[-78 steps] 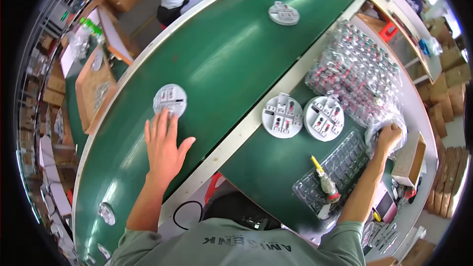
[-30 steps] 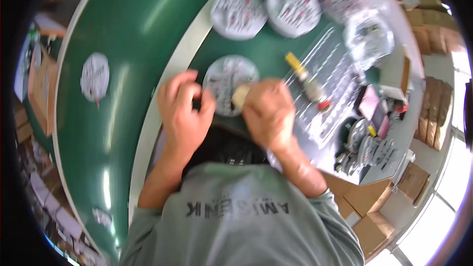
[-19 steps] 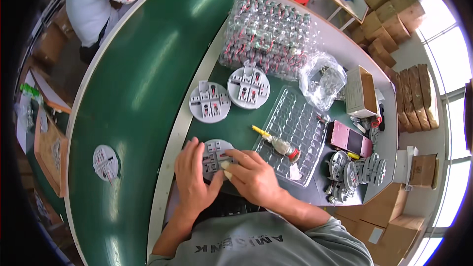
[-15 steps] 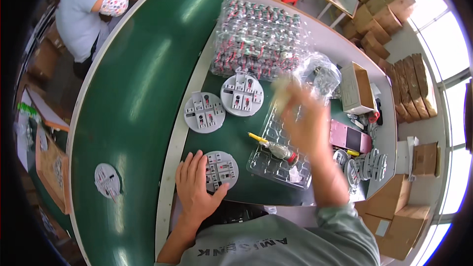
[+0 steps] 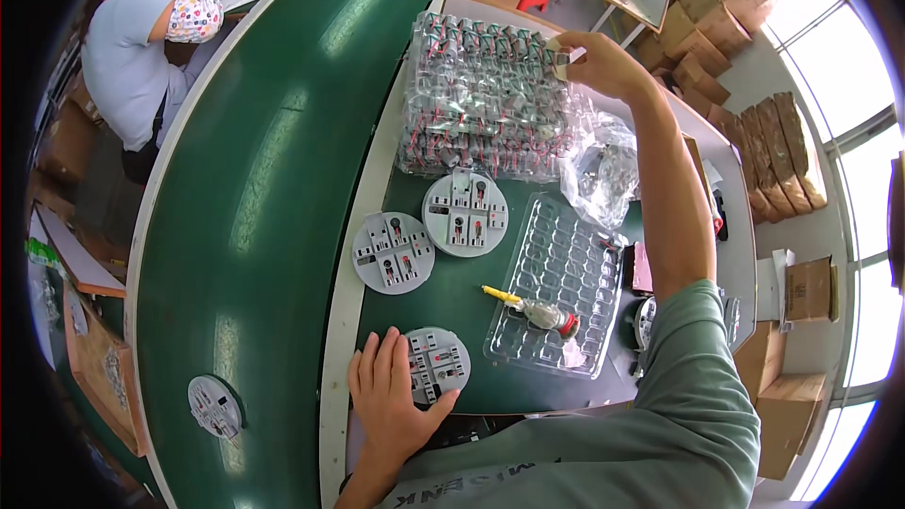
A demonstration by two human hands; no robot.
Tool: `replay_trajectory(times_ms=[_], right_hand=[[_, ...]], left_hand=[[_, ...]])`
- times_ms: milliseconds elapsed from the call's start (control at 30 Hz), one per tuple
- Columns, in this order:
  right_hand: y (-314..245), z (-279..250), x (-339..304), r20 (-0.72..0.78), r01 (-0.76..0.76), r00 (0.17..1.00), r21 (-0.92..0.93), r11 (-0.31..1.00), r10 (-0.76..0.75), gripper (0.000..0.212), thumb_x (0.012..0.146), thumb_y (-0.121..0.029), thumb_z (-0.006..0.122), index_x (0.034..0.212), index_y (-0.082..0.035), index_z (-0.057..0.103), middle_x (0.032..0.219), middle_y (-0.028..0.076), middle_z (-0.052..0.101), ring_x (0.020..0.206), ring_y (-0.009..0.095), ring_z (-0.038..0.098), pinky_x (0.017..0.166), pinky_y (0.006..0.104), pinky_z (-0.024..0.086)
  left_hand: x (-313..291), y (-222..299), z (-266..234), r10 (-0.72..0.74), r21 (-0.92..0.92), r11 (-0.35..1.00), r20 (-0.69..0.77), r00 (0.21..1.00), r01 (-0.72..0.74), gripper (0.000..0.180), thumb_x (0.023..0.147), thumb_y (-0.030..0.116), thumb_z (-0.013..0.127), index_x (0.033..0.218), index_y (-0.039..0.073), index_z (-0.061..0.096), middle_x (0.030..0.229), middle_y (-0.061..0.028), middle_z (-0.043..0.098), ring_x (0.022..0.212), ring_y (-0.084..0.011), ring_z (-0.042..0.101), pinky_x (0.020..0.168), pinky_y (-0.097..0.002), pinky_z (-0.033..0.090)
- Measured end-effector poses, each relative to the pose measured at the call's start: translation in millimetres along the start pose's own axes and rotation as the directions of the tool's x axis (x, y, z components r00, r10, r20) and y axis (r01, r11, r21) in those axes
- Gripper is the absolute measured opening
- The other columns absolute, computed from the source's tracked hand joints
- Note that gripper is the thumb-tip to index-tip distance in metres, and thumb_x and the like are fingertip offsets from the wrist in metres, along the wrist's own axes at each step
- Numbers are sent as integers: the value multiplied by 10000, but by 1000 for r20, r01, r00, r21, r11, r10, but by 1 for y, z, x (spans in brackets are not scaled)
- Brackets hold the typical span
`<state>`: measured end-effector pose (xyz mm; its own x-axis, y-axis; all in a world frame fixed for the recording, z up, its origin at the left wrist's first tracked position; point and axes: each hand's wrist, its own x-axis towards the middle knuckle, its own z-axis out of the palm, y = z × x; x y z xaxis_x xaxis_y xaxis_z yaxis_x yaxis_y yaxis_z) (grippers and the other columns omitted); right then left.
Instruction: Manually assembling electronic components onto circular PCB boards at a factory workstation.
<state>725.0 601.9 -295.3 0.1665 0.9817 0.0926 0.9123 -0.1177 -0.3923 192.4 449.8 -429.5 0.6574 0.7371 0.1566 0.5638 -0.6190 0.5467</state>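
Note:
My left hand (image 5: pixel 388 396) lies with stretched fingers over the left side of a round grey plastic base (image 5: pixel 443 363), thumb at its lower edge. Two similar round bases, one (image 5: pixel 394 253) and another (image 5: pixel 465 212), sit farther up the bench, fitted with small black and red parts. My right hand (image 5: pixel 603 64) reaches to the far right corner of stacked clear trays (image 5: pixel 485 94) full of small metal parts with red and green wires. Its thumb and fingers pinch together there around something pale, too small to name. A yellow-tipped tool (image 5: pixel 542 313) lies on an unfilled clear tray (image 5: pixel 556 254).
A green conveyor belt (image 5: pixel 264 254) runs along the left, carrying another round base (image 5: pixel 215 405). Crumpled clear plastic (image 5: pixel 603 170) lies right of the tray stack. A raised bench wall borders the far right. One co-worker (image 5: pixel 141 57) sits across the belt.
My right hand has moved from over the clear tray, up and away to the stack's far corner. My left hand stays on its base. The whole view has shifted slightly.

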Motion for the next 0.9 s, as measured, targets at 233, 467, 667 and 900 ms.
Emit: replay_trajectory(times_ms=[233,467,667,900], right_hand=[[0,-12,-19,-14,-103,994,113,988,105,285,903,-125,788,1149,2,721,1039,46,717,869,133,661,797,322,555],[-109,-8,-143,-339,-124,914,288,950,222,232,913,-207,778,1025,-8,738,850,51,738,789,129,686,734,305,534],[-246,150,-310,319,-369,907,916,155,273,394,868,-106,935,1117,-33,638,932,29,726,771,73,676,668,238,543],[-258,188,-352,452,-450,892,890,-75,20,327,896,-58,898,1096,-19,641,985,53,732,826,104,695,734,263,575]], left_hand=[[-5,3,0,11,7,1000,-10,1000,-11,933,807,498,857,1488,-62,550,1574,-228,551,1478,-445,480,1208,-610,338],[-2,3,-4,-68,-127,990,-27,997,64,1075,755,377,936,1603,-49,429,1665,-261,446,1539,-434,423,1253,-557,326],[-19,31,-26,46,-611,785,-112,993,-105,725,768,231,982,1382,-16,686,1349,-178,710,1123,-328,716,940,-410,591],[-56,27,-25,-26,-670,742,-3,1000,17,407,761,118,974,1107,-13,804,1084,-131,767,867,-235,721,765,-325,571]])
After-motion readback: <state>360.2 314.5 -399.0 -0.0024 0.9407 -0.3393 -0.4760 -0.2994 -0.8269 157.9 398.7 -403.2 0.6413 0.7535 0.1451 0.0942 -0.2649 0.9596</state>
